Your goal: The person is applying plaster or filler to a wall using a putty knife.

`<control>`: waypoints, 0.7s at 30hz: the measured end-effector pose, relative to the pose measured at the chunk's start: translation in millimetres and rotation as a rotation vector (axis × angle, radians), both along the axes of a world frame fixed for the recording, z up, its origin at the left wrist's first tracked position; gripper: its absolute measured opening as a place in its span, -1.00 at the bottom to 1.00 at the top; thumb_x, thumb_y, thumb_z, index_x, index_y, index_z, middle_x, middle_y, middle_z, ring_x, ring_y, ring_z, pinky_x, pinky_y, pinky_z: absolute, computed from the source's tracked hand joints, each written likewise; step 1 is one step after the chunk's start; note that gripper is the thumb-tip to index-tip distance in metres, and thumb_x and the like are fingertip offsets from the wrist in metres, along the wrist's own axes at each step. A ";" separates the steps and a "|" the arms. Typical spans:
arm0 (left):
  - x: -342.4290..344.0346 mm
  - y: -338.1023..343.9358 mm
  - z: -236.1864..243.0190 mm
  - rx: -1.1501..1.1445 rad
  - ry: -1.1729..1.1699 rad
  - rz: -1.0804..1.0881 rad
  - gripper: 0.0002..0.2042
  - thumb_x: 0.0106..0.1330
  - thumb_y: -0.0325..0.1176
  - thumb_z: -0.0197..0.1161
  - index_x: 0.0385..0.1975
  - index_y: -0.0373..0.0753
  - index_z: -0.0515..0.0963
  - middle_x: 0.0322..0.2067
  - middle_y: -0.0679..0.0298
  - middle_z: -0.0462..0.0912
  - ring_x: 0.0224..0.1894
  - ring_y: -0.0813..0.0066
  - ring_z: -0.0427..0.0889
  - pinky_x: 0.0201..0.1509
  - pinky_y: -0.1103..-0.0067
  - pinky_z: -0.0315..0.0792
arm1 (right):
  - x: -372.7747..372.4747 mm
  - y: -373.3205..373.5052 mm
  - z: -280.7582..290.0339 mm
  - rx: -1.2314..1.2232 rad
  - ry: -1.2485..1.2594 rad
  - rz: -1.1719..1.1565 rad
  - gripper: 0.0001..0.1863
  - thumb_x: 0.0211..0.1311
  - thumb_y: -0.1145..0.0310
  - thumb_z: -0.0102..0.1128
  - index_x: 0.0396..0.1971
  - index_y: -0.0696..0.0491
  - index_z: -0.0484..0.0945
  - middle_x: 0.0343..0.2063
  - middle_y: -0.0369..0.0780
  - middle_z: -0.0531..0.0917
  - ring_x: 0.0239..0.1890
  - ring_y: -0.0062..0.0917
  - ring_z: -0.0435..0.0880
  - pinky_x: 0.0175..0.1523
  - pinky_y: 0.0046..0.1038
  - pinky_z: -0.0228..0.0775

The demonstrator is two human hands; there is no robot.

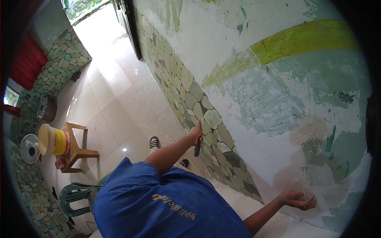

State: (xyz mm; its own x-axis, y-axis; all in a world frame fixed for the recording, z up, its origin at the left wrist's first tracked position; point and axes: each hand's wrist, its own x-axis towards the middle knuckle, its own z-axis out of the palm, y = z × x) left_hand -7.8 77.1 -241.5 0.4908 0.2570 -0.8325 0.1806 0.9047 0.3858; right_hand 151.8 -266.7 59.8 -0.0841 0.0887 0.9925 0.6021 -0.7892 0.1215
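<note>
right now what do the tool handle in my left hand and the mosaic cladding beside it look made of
Tool handle: dark, dull, plastic or painted wood, can't tell. Mosaic cladding: probably matt natural stone, given irregular pieces in varied green, tan and grey.

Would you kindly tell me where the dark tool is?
In the head view, the dark tool is in the left hand, near the picture's centre, by the stone cladding.

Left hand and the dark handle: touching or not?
Touching. The head view shows the left hand closed around the dark handle, whose end sticks out below the fist.
</note>
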 end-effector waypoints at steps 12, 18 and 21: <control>-16.0 74.8 -17.9 0.169 -0.059 0.195 -0.38 0.21 0.38 -0.19 -0.65 -0.14 0.22 -0.81 0.30 0.23 -0.82 0.43 0.22 -0.71 0.45 0.14 | 2.7 0.9 -0.4 0.002 -0.009 0.029 -0.54 0.35 0.11 -0.13 0.03 0.18 0.35 0.16 0.00 0.20 0.29 -0.14 0.05 0.28 -0.08 -0.08; -3.9 31.6 3.1 0.275 0.007 -0.002 -0.36 0.19 0.39 -0.19 -0.74 -0.14 0.19 -0.85 0.28 0.21 -0.86 0.41 0.21 -0.75 0.46 0.13 | -0.4 -1.5 0.0 -0.012 -0.002 0.005 -0.56 0.34 0.14 -0.12 0.04 0.16 0.34 0.17 -0.01 0.17 0.30 -0.14 0.02 0.28 -0.09 -0.07; 33.9 46.6 38.7 0.269 -0.041 -0.001 -0.36 0.19 0.40 -0.21 -0.72 -0.14 0.20 -0.86 0.28 0.18 -0.88 0.41 0.16 -0.77 0.46 0.12 | -2.4 1.6 -2.3 -0.020 0.010 -0.001 -0.56 0.34 0.14 -0.11 0.04 0.16 0.34 0.17 -0.01 0.16 0.30 -0.14 0.02 0.28 -0.09 -0.07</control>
State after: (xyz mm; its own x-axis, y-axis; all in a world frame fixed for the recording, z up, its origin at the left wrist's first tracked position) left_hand 26.1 123.6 -202.8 0.5231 0.4658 -0.7137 0.1603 0.7687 0.6192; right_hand 149.4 -265.1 57.5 -0.0739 0.1084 0.9914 0.6023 -0.7874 0.1310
